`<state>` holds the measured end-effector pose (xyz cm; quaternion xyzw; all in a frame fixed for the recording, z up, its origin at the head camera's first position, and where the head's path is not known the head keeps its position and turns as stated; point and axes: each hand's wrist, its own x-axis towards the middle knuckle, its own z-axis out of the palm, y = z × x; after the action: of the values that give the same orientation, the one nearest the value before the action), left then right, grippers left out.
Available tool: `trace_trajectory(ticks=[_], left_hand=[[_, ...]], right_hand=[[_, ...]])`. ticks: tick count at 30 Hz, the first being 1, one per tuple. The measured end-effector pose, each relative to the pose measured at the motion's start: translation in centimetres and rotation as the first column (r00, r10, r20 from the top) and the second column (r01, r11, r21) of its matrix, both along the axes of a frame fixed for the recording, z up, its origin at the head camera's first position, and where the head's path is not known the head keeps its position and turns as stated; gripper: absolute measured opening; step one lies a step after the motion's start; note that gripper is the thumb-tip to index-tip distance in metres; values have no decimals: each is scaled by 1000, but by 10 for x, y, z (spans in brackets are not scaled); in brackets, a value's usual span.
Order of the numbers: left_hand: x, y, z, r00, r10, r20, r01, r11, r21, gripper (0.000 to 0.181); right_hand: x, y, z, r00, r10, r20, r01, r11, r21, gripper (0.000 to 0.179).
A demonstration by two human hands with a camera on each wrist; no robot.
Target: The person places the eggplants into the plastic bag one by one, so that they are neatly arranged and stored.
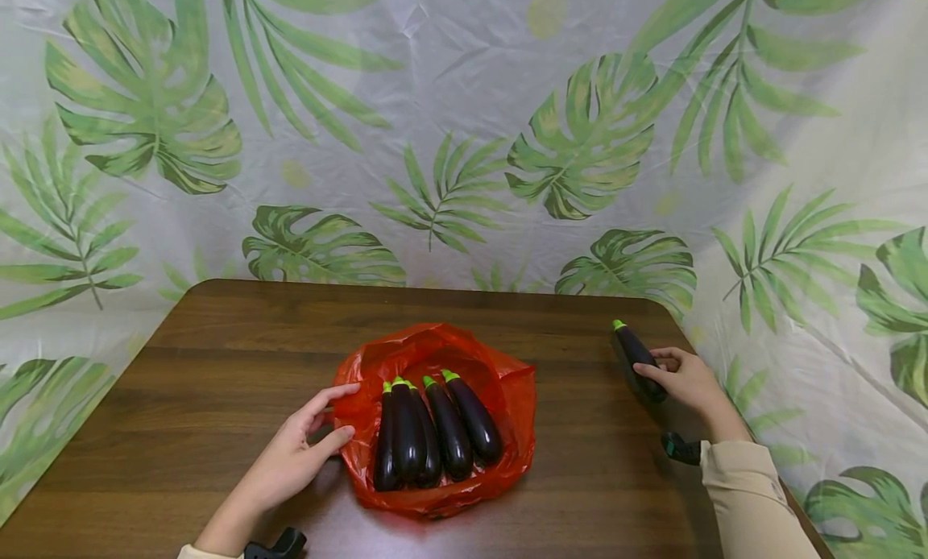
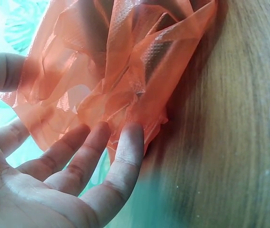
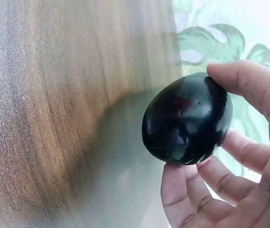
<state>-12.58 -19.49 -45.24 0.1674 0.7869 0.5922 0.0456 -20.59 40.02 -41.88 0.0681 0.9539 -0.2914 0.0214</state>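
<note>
In the head view, a red plastic bag lies spread wide on the table with several dark purple eggplants in it, their green caps pointing to the back. My left hand touches the bag's left side, thumb and fingers spread apart. In the left wrist view, the fingertips rest against the crumpled plastic. Off to the right, my right hand grips a single eggplant near its rounded end. The right wrist view shows that glossy end between thumb and fingers.
The brown wooden table has rounded back corners. Behind it and along the sides hangs a pale curtain with green leaf prints. The held eggplant is near the table's right edge.
</note>
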Motion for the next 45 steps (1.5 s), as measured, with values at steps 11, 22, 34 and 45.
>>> trace_trajectory(ticks=[11, 22, 34, 45], left_hand=[[-1, 0, 0, 1000, -6, 9, 6, 1000, 7, 50], [-1, 0, -1, 1000, -8, -2, 8, 1000, 12, 50], [0, 0, -2, 1000, -20, 11, 20, 999, 39, 51], [-1, 0, -3, 1000, -27, 1, 27, 999, 40, 50]], right_hand=[[-1, 0, 3, 1000, 3, 2, -3, 998, -60, 75], [5, -6, 12, 1000, 0, 4, 1, 993, -121, 77], [5, -13, 25, 1000, 20, -9, -21, 992, -122, 80], [5, -25, 39, 998, 38, -44, -43, 993, -112, 78]])
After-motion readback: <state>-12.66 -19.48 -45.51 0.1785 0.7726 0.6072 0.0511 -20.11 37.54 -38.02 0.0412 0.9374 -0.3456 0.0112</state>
